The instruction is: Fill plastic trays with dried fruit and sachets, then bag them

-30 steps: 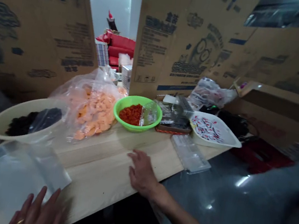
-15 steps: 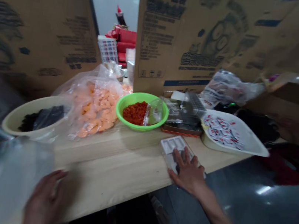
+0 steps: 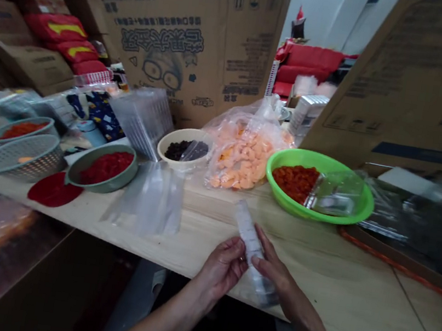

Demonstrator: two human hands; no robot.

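Observation:
A narrow pale plastic tray [image 3: 251,236] with compartments is tilted up on its side above the near edge of the table. My right hand [image 3: 271,264] is closed round its right side, thumb across the front. On the opposite side my left hand [image 3: 227,260] has its fingers curled in against the tray's edge. Part of the tray is hidden by the fingers, and its lower end is blurred. Beyond the hands stands a green bowl [image 3: 278,200] of red-orange pieces with a clear plastic tray in it. A clear bag of orange pieces [image 3: 242,157] lies to its left.
Flat clear bags [image 3: 149,199] lie to the left on the wooden table [image 3: 193,239]. A cream bowl [image 3: 164,158] of dark pieces, a grey-green bowl [image 3: 118,186] of red pieces and a basket [image 3: 22,158] stand further left. Cardboard boxes [image 3: 242,52] rise behind.
The view has swung left. The tray, which lay flat under my right hand, is now lifted and turned on its side. My left hand has come from the table's left to the tray.

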